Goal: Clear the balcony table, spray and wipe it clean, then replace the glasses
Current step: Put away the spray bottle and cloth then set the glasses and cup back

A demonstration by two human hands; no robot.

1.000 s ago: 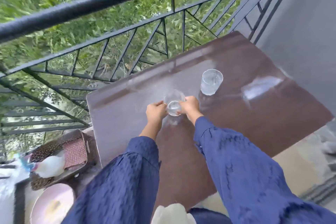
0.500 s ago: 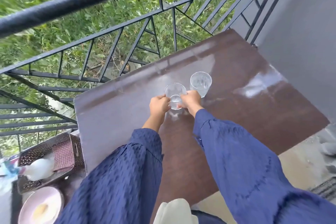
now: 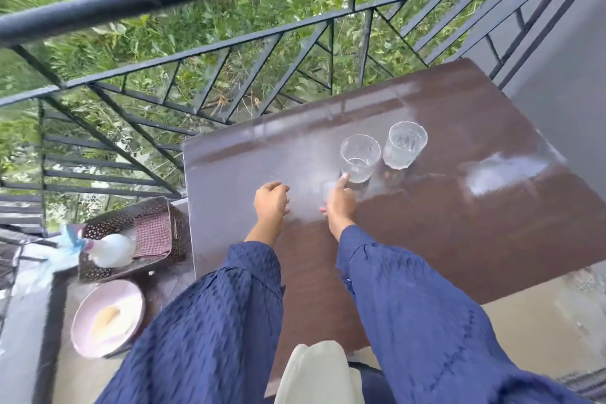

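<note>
Letting go of the near glass (image 3: 359,159), pulling the left hand (image 3: 271,203) back loose and empty, touching the glass with one right hand (image 3: 339,207) finger, standing it beside the other glass (image 3: 404,145) on the counter (image 3: 459,223).

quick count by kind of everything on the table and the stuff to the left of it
glasses, on the table: 2
tray: 1
spray bottle: 1
checked cloth: 1
pink plate: 1
yellowish item on the plate: 1
total: 7
</note>
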